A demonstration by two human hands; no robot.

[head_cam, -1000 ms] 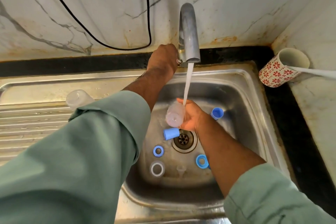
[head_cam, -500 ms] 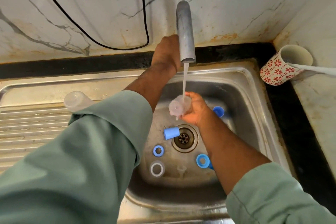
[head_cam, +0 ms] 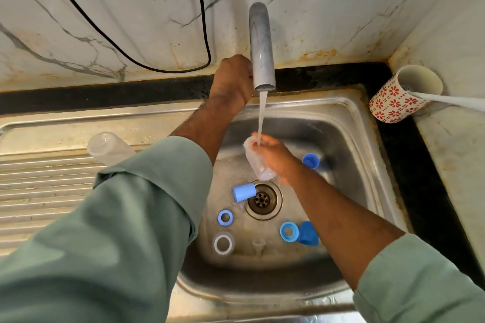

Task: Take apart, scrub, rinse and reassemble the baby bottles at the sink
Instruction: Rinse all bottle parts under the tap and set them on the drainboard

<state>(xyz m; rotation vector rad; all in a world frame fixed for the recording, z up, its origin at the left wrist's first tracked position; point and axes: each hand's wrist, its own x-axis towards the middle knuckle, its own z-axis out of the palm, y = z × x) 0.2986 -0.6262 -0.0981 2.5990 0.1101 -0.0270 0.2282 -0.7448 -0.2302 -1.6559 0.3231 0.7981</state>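
Observation:
My right hand (head_cam: pixel 273 157) grips a clear baby bottle (head_cam: pixel 256 162) under the water running from the steel tap (head_cam: pixel 261 47), with the stream falling into the bottle's mouth. My left hand (head_cam: pixel 232 78) reaches behind the spout at the tap's base, where its fingers are hidden. In the sink basin (head_cam: pixel 349 155) lie a blue cap (head_cam: pixel 244 192) beside the drain (head_cam: pixel 262 199), another blue cap (head_cam: pixel 311 160), a blue ring (head_cam: pixel 225 217), a blue ring (head_cam: pixel 289 231) next to a darker blue piece (head_cam: pixel 308 234), a clear ring (head_cam: pixel 223 243) and a clear teat (head_cam: pixel 258 244).
A second clear bottle (head_cam: pixel 107 148) lies on the ribbed drainboard (head_cam: pixel 39 191) at left. A floral mug (head_cam: pixel 401 94) with a white handle sticking out stands on the counter at right. A black cable (head_cam: pixel 131 59) hangs on the marble wall.
My right hand has turned the bottle from lying sideways to mouth-up under the stream. The left hand stays behind the tap.

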